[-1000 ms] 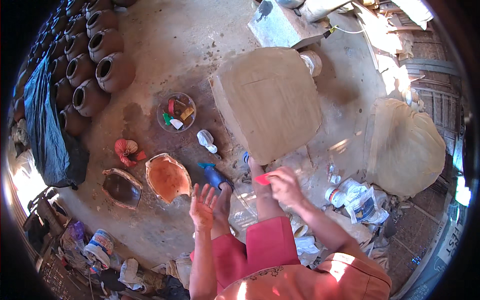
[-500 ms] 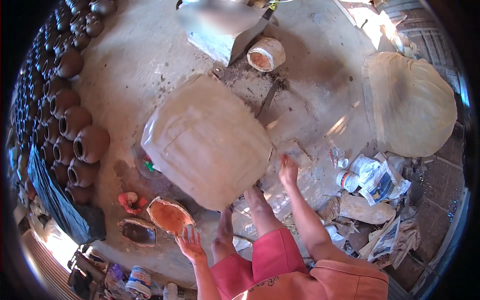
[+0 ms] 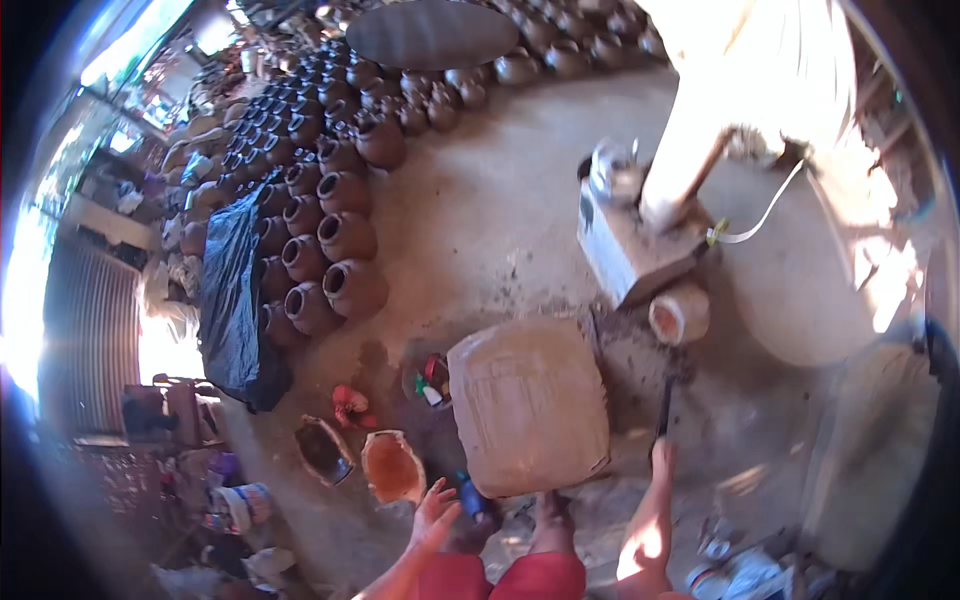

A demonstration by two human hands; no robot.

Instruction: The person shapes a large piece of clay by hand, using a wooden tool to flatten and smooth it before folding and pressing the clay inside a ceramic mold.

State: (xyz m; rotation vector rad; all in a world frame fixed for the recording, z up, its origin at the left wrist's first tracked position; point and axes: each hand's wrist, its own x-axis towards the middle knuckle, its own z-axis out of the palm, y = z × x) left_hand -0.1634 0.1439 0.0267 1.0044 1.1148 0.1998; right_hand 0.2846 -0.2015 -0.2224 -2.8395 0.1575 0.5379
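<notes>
A big squared slab of greyish-brown clay (image 3: 530,405) lies on the floor in front of my feet. To its right, my right hand (image 3: 662,460) is closed around the near end of a long dark blade-like tool (image 3: 667,405), whose far end rests by a dark patch. My left hand (image 3: 437,512) is raised with its fingers apart and holds nothing. Just beyond it is an orange-lined open mould (image 3: 392,467), and farther left sits a dark-lined mould (image 3: 325,450). A dish with small green and white items (image 3: 432,385) is beside the slab's left edge.
Rows of brown clay pots (image 3: 350,290) fill the left and back, beside a dark plastic sheet (image 3: 235,300). A person in white (image 3: 780,70) is at a grey box (image 3: 640,245). Near it is a light, orange-lined vessel (image 3: 680,313). A red cloth (image 3: 352,407) lies near the moulds.
My view has swung left and up, showing more pots and the other person. My right hand has reached forward and taken the dark tool's near end. My left hand stays open.
</notes>
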